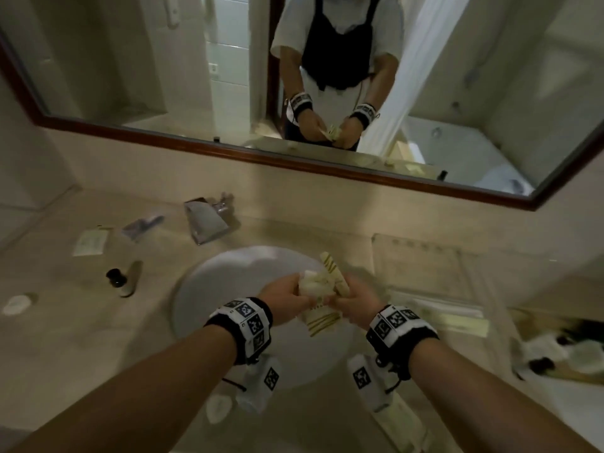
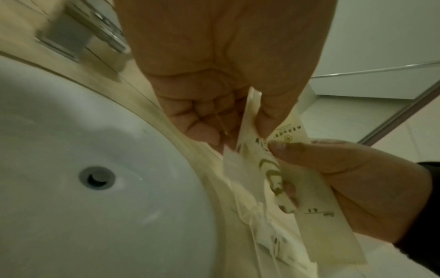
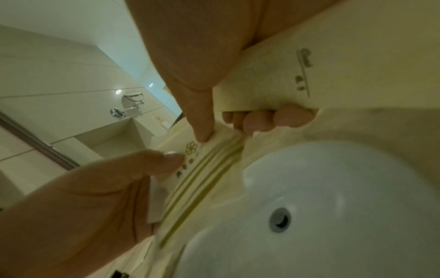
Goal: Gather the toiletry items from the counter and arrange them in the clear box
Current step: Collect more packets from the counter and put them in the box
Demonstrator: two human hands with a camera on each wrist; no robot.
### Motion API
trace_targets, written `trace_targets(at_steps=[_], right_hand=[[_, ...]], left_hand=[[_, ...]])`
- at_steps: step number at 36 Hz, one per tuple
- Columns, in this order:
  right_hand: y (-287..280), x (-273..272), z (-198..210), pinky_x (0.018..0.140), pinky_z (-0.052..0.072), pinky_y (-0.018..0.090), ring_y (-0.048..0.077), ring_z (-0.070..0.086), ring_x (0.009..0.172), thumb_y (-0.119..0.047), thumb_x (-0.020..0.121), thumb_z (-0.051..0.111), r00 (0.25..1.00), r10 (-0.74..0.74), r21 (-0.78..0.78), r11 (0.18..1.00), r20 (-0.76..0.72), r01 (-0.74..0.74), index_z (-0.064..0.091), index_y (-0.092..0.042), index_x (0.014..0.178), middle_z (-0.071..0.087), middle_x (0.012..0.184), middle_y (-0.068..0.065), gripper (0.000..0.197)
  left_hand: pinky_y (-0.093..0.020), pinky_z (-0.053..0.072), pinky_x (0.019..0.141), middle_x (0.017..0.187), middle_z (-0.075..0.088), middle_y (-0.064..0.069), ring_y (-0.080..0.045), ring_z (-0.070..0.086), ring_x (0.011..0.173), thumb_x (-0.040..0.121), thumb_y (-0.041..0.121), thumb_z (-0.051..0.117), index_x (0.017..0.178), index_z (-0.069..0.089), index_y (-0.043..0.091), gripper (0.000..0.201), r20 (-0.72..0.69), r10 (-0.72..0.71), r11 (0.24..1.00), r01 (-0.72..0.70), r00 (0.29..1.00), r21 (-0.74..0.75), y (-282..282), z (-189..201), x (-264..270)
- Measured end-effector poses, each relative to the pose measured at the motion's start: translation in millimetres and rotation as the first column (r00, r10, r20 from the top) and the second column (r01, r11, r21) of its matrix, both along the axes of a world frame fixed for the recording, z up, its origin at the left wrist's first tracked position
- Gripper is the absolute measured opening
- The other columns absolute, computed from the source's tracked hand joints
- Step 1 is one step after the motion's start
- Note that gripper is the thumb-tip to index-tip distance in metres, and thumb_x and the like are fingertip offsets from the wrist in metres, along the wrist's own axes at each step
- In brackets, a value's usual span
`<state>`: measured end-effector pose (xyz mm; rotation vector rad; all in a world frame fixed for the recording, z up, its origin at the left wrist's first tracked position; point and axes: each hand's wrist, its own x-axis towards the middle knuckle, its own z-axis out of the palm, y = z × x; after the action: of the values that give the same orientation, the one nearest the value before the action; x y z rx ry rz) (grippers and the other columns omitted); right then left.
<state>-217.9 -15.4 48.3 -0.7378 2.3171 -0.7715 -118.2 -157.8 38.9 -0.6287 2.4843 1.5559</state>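
- Head view shows two bare forearms with marker-covered wristbands reaching forward over a round white sink [image 1: 202,289] set in a beige tabletop [image 1: 98,322].
- Between them, the left hand [image 1: 284,297] and the right hand [image 1: 356,300] hold a bunch of cream-coloured toiletry packets [image 1: 322,282] in the air above the basin.
- Left hand: fingers curled into the palm, pinching the lower part of the packets; the left wrist view shows its thumb pressed against a printed packet [image 2: 283,143].
- Right hand: thumb on top and fingers curled beneath, gripping a long flat packet [image 3: 269,80] printed with a small toothbrush-like mark.
- Long packets in the bunch run on a diagonal: near ends low, towards the person; far ends raised, pointing away towards the mirror [image 1: 327,93] and slightly left. One near end, with olive stripes, hangs below the hands.
- Judged step: gathering is under way; the hands seem to be squaring several packets into one tidy bundle before they go into the box.
- Clear box [image 1: 421,266] sits on the tabletop to the right of the sink, near the right hand; some pale long items already appear to lie in it, though blur makes this uncertain.
- Next move probably calls for carrying the bundle rightward, turning it to lie along the box, and keeping a firm pinch so that no slippery packet drops into the sink.
- Items on the tabletop left of the sink: a small bottle with a dark cap [image 1: 125,278], a flat sachet [image 1: 90,242] and a small pale round piece [image 1: 16,304].
- Chrome tap [image 1: 209,217] stands behind the basin.
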Motion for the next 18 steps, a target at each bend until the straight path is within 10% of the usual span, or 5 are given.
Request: trace_targets(at_steps=[7, 18], right_hand=[[95, -63, -8, 0.065, 0.046, 0.039, 0.021, 0.048, 0.063, -0.026, 0.088, 0.053, 0.98, -0.133, 0.124, 0.981, -0.149, 0.151, 0.038, -0.025, 0.072, 0.05, 0.069, 0.002, 0.022], [196, -139, -12, 0.066, 0.036, 0.027, 0.025, 0.05, 0.077, -0.011, 0.094, 0.045, 0.964, 0.043, 0.38, 0.923, -0.262, 0.062, 0.043, -0.015, 0.091, 0.051, 0.082, 0.006, 0.006]], left_hand=[[-0.036, 0.052, 0.094, 0.121, 0.063, -0.004, -0.021, 0.06, 0.105, 0.092, 0.019, 0.055, 0.129, 0.05, 0.022, 0.037, 0.07, -0.068, 0.998, 0.067, 0.995, 0.009, 68, 12, -42], [-0.032, 0.043, 0.097, 0.144, 0.046, -0.007, -0.027, 0.05, 0.126, 0.092, 0.032, 0.052, 0.15, 0.023, 0.024, 0.066, 0.253, -0.277, 0.907, 0.339, 0.927, -0.249, 143, -1, -103]])
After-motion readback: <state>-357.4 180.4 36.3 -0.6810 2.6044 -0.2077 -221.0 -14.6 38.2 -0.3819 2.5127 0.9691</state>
